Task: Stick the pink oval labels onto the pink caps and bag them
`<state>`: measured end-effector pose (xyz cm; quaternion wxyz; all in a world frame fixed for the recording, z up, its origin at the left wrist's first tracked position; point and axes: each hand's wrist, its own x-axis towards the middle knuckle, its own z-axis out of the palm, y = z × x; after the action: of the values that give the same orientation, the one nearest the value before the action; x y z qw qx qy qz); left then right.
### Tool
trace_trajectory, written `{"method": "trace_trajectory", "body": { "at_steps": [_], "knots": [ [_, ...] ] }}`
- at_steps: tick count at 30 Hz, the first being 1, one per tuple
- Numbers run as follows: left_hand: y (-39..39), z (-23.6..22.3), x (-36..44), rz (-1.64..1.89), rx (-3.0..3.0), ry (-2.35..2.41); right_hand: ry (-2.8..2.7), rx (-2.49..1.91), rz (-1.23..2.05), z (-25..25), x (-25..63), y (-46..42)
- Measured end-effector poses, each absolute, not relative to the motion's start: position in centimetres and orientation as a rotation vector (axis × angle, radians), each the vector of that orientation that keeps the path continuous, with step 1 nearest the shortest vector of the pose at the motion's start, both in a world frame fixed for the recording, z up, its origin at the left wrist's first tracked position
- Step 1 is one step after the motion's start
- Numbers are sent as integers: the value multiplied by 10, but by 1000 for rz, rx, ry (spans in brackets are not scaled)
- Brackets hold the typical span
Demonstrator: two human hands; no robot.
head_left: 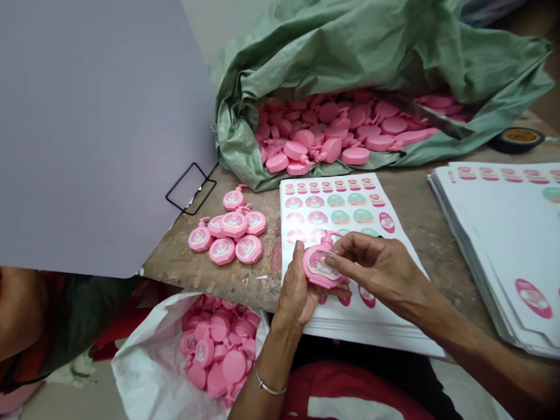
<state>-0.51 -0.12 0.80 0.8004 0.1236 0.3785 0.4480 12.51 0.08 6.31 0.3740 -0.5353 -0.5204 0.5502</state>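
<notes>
Forearms (263, 400) angle in, left grip (296, 289) and right grip (378, 268) clamped on a pink bottle (321, 267).

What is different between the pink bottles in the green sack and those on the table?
The pink bottles in the green sack look bare, but the pink bottles on the table have round picture stickers. The sack bottles lie in a jumbled heap; the table bottles make a small group. Both have pump tops.

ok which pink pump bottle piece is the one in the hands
The pink pump-bottle piece held over the sticker sheet between the left hand and right hand; the other labelled pieces lie loose on the workbench, untouched.
</notes>
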Motion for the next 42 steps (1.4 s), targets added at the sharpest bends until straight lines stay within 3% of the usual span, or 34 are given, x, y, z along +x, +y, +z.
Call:
{"method": "trace_trajectory", "body": {
  "at_steps": [8,23,42],
  "knots": [
    [-2,9,-5,967,272,815,-1301,-1363,1488,61,124,1],
    [-2,5,-4,1031,304,855,-1479,-1370,1210,60,122,1],
    [-9,16,-15,1049,383,714,-1498,-1380,1132,52,123,0]
  ]
}}
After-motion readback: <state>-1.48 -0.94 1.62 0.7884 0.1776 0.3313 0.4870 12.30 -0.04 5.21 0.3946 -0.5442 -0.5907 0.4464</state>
